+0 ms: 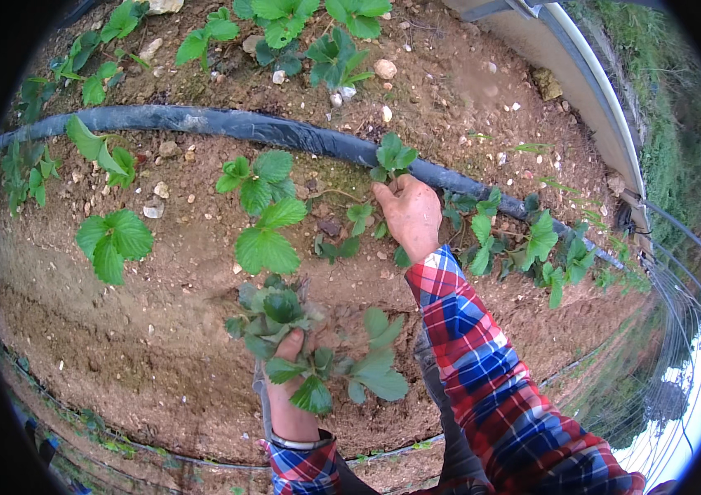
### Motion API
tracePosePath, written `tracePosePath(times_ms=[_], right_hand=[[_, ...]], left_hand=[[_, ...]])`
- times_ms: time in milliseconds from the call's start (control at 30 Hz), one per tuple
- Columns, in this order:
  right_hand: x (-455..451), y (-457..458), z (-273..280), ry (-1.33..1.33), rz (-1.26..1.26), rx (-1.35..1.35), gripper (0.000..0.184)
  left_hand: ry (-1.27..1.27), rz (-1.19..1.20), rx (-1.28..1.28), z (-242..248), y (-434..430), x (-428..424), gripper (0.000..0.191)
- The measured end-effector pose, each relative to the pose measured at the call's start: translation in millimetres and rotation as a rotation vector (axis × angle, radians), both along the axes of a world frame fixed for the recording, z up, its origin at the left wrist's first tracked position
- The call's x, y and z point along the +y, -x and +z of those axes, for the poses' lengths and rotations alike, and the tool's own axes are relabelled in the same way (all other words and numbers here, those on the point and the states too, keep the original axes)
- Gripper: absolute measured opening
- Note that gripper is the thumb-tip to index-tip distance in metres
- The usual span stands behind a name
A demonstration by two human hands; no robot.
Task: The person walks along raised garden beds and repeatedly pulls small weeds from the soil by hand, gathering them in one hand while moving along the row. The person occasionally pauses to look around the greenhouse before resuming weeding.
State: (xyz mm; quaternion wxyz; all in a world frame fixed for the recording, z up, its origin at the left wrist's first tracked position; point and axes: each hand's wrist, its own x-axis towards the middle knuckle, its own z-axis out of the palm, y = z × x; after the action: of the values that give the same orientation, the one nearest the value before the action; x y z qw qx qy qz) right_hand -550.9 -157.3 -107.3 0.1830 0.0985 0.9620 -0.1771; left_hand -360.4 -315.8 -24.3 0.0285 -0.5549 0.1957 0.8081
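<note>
My left hand [287, 371] grips a bunch of cut or pulled strawberry leaves [282, 306], low in front of my legs. Some leaves [378, 371] spread to the right of that hand. Farther forward, my right hand [412, 210] is at soil level with its fingers pinched around the base of a small strawberry plant [394, 154]. This plant stands against the near side of a black irrigation hose [251, 125]. The fingertips and the stems between them are partly hidden. Just left of this hand, a thin runner with small leaves [360, 216] lies on the soil.
Strawberry plants [269, 238] grow on both sides of the hose, with a denser row [536, 244] to the right. Stones [385, 68] dot the soil. A pale curved barrier [604, 111] edges the bed at the right, near wires [691, 322]. A thin line [202, 461] runs behind my legs.
</note>
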Motion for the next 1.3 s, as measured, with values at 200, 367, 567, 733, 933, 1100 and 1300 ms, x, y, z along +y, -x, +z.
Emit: tracePosePath(times_ms=[200,367,567,733,933,1100,1300], right_hand=[[-14,2,-5,-0.089,-0.052,0.043,0.019],[-19,-4,-7,0.059,0.218,0.281,0.013],[-31,14,3,0.3,0.661,0.23,0.013],[-26,40,18,0.158,0.624,-0.047,0.016],[-35,38,8,-0.07,0.826,-0.192,0.014],[-30,31,2,-0.081,0.844,-0.226,0.016],[-17,28,-3,0.018,0.464,0.106,0.014]], left_hand=[[0.002,-0.002,0.0,-4,5,-4,0.023],[-0.057,0.032,0.002,-11,-9,-13,0.027],[-0.103,0.109,0.048,-26,-21,-19,0.035],[-0.045,0.054,0.001,-22,-15,-14,0.03],[-0.117,0.088,0.06,-27,-21,-18,0.035],[-0.115,0.113,0.073,-31,-26,-15,0.037],[-0.078,0.083,0.002,-21,-15,-17,0.038]])
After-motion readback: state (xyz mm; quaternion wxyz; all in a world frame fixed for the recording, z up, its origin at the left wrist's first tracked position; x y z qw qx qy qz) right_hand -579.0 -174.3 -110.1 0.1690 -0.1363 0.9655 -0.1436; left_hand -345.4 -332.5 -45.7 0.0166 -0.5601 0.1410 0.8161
